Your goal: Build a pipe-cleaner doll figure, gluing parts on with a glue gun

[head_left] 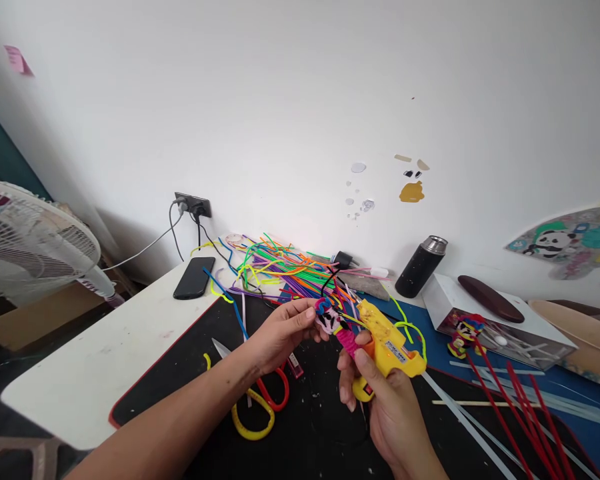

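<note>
My left hand (280, 337) pinches a small pipe-cleaner doll (327, 321), with a blue and pink top, a black and pale face part and a magenta body. In my right hand (387, 397) is a yellow hot glue gun (393, 350), its nozzle end close to the doll. The doll's lower end reaches the right fingers; whether they grip it too, I cannot tell. Scissors (267, 400) with red and yellow handles lie on the black mat (180, 380) under my left forearm. A small red-labelled box (295, 365) lies beside them.
Many coloured pipe cleaners (285, 263) are heaped by the wall. A phone (194, 278) lies left, near a white fan (30, 233). A black flask (421, 267), a white box (500, 320), a second doll (466, 335), red pipe cleaners (525, 413) and glue sticks (545, 397) are right.
</note>
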Demonstrator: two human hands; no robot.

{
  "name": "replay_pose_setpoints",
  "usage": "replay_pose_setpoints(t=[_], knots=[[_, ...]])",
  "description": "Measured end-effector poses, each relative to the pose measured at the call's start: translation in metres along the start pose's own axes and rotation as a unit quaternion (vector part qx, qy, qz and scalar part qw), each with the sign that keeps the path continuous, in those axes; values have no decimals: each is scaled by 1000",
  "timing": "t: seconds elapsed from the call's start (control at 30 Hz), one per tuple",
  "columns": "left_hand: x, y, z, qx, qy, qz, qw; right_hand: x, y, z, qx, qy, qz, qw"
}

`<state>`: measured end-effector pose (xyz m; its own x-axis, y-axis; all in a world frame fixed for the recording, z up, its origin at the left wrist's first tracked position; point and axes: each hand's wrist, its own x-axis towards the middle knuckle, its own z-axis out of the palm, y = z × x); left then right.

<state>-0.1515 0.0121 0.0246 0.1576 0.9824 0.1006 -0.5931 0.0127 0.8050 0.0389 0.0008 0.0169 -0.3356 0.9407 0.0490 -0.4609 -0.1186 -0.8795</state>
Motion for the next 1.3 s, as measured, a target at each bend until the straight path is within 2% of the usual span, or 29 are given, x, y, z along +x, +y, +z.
replay_pose_setpoints(t=[0.53,0.87,1.17,1.3], knots=[[1,-2,-2,-21,14,8,1000,-1,-2,1,2,-4,13,1000],[0,7,2,-7,6,20,1000,1,-4,2,12,-7,39,999],[3,6,-1,-45,43,26,998,0,-5,5,3,-20,56,998],[5,12,-5,-76,65,29,995,3,-6,4,-17,-4,51,999]])
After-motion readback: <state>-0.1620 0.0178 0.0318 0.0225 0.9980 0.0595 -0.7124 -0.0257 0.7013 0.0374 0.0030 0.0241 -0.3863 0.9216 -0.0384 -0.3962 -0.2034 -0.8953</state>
